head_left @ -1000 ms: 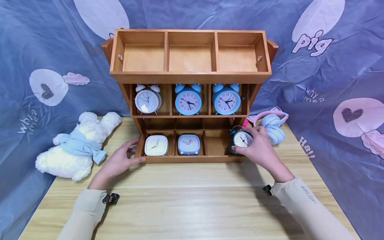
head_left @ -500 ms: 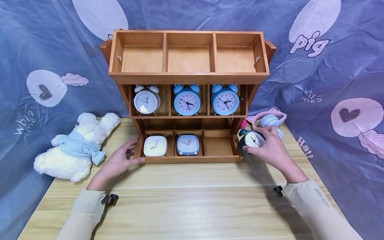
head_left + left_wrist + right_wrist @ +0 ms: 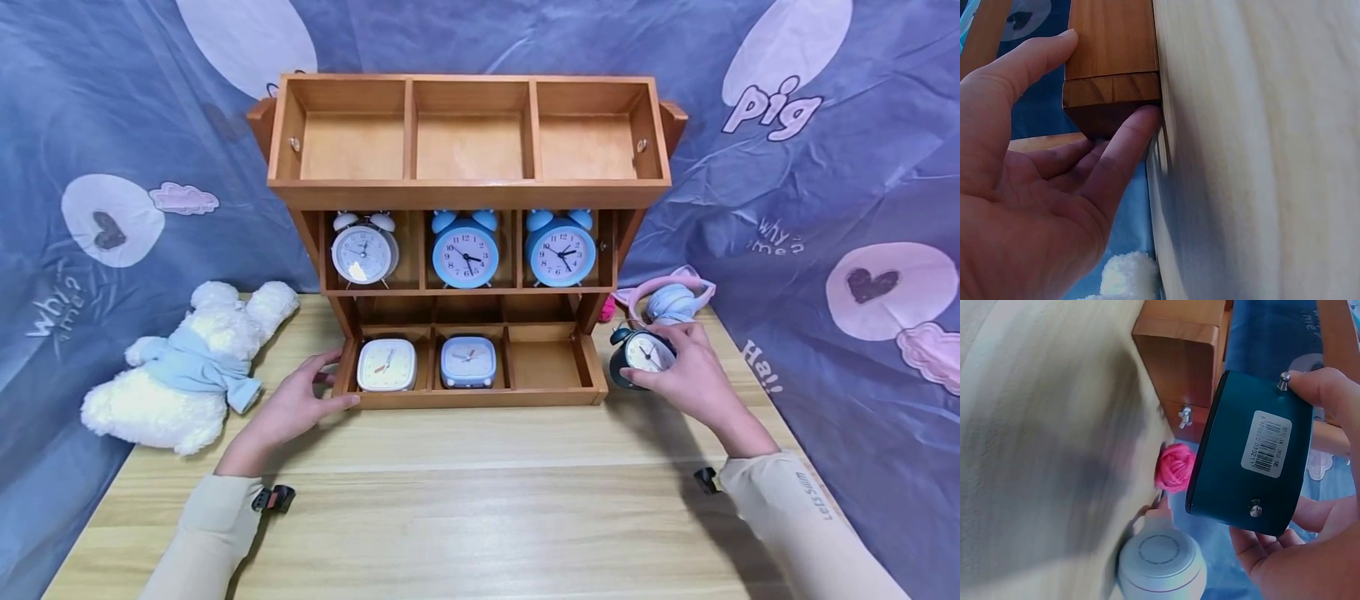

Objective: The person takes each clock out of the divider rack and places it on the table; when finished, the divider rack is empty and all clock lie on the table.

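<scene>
My right hand [image 3: 701,375] grips a dark green twin-bell alarm clock [image 3: 627,358] just off the right end of the wooden shelf [image 3: 480,400]. In the right wrist view the clock's underside [image 3: 1254,450] shows a barcode label and two small metal feet; it hangs apart from the table. My left hand [image 3: 296,408] holds the shelf's lower left corner, thumb over the front edge, fingers against the side. A white square clock [image 3: 387,364] and a blue square clock [image 3: 468,362] lie in the bottom tier's left and middle compartments; its right compartment is bare wood.
A white alarm clock [image 3: 365,252] and two blue alarm clocks [image 3: 466,254] stand in the middle tier. Behind the right hand lie cat-ear headphones [image 3: 670,302] and a pink yarn-like ball [image 3: 607,309]. A white plush toy [image 3: 187,367] lies left. Patterned cloth surrounds the table.
My right hand has carried the dark green alarm clock from the bottom tier's right compartment out past the shelf's right end. The left hand stays at the corner.
</scene>
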`<action>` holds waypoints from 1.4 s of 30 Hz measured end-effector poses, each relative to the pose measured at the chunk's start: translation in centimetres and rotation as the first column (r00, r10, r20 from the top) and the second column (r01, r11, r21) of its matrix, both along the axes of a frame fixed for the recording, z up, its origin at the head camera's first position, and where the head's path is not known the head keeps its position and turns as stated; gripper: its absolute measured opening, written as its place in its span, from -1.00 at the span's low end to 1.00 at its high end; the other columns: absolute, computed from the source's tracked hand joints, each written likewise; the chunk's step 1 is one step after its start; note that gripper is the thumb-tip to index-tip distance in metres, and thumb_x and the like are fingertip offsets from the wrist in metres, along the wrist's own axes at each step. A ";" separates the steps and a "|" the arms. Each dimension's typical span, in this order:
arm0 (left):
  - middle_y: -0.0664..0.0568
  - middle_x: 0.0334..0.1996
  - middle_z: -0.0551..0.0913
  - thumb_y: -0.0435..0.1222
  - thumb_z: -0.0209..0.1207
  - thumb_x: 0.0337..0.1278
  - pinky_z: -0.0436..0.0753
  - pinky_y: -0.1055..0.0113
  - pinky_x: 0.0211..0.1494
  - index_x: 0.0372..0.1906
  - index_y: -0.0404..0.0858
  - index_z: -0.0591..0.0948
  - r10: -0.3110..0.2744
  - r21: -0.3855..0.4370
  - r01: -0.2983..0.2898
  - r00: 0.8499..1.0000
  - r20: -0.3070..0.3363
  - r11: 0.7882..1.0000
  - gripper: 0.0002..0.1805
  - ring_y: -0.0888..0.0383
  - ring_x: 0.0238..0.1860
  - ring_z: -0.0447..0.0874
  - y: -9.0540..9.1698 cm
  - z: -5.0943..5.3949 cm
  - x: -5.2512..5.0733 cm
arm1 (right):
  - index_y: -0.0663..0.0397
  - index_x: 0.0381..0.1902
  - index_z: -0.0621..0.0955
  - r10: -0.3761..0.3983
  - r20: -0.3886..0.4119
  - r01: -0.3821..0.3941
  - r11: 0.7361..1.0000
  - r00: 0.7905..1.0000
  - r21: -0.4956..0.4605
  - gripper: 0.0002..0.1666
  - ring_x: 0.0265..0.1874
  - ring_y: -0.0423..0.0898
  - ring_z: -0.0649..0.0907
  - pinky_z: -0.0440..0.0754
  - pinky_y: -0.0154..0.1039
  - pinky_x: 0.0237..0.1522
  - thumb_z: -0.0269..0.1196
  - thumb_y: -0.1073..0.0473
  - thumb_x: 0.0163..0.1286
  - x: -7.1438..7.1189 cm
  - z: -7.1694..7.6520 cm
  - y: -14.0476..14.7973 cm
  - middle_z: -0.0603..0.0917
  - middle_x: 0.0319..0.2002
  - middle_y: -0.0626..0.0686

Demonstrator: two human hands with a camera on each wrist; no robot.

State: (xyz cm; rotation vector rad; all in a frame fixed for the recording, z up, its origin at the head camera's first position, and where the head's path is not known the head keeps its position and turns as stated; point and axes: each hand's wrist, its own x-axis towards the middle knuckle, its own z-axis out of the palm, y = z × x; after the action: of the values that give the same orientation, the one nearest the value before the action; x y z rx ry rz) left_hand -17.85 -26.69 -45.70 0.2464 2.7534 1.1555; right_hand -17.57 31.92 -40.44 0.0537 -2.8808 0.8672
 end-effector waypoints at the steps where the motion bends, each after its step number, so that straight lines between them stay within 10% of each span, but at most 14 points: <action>1: -0.42 0.59 0.45 0.00 0.52 0.42 0.74 0.11 0.09 0.76 -0.38 0.23 0.001 -0.001 -0.001 1.000 -0.001 1.000 0.07 -0.39 0.43 0.63 0.0 0.0 0.0 | 0.35 0.56 0.49 0.000 0.001 0.000 1.000 1.000 -0.001 0.13 0.26 0.49 0.50 0.48 0.40 0.23 0.69 -0.11 0.22 0.0 -0.1 0.1 0.34 0.42 0.55; 42: -0.44 0.59 0.43 -0.01 0.51 0.42 0.75 0.20 -0.04 0.76 -0.38 0.21 -0.005 0.009 0.005 1.000 0.001 1.000 0.08 -0.41 0.43 0.62 -0.1 0.1 0.1 | 0.44 0.54 0.48 0.028 0.109 -0.025 0.999 0.994 -0.035 0.10 0.27 0.47 0.51 0.48 0.38 0.33 0.68 -0.06 0.25 -0.9 -3.8 -0.2 0.37 0.38 0.55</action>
State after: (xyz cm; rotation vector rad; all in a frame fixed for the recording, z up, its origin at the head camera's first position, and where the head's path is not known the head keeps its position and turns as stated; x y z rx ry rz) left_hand -17.74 -26.74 -45.58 0.2539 2.7463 1.1662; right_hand -18.42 31.75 -44.23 0.0422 -2.9719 0.9518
